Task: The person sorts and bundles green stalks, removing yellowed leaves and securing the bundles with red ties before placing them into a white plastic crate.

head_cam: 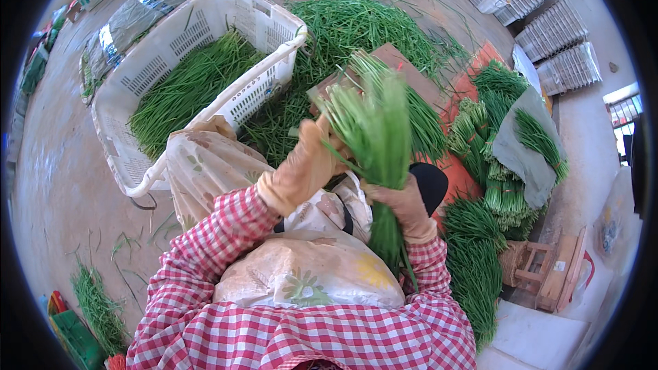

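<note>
My right hand (403, 208), in a tan glove, grips a bunch of green chives (380, 139) around its middle. The pale stalk ends point up and away, blurred by motion, and the leaves hang down past my wrist. Close to the stalk ends on the left is my gloved left hand (306, 164); its fingers are partly hidden and blurred, so whether it pinches any stalks is unclear. Behind the bunch, more chives (424, 118) lie across a brown board (398, 59). A flowered apron (308, 267) covers my lap.
A white plastic crate (169, 72) holding loose chives (195, 87) stands at left. Loose green leaves (360, 20) are heaped beyond the board. Tied bundles (506, 198) lie on an orange sheet (457, 185) at right, near a small wooden stool (555, 270). White crates (550, 31) are stacked far right.
</note>
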The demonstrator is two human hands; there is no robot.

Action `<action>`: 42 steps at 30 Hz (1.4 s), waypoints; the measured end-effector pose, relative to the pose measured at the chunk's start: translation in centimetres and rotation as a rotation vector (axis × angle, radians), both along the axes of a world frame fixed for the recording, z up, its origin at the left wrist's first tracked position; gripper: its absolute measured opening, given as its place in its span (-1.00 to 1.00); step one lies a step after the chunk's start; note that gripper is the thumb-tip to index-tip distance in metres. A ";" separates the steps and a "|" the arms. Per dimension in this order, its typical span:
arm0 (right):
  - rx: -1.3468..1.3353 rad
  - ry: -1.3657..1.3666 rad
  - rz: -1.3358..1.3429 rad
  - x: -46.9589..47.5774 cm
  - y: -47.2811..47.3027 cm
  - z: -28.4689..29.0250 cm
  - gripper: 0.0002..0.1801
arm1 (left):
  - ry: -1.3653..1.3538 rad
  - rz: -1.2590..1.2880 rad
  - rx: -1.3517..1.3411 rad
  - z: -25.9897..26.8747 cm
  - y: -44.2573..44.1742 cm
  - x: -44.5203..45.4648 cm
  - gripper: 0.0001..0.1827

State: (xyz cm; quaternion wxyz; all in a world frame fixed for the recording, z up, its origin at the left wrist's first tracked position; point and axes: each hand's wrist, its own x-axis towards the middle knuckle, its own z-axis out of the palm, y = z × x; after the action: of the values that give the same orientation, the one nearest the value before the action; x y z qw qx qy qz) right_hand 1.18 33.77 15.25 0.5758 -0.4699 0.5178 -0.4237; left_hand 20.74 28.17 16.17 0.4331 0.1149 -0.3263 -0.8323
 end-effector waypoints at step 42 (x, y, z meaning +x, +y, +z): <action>-0.683 0.703 1.168 15.2 -15.7 9.2 -0.39 | 0.139 -0.102 0.169 -2.4 -2.4 6.4 -0.37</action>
State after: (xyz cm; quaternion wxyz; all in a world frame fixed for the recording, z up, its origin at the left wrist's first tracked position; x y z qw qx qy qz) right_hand 16.40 18.09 24.44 0.3304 -0.9268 0.1783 -0.0125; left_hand 27.13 25.74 13.81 0.4006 0.0764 -0.2296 -0.8837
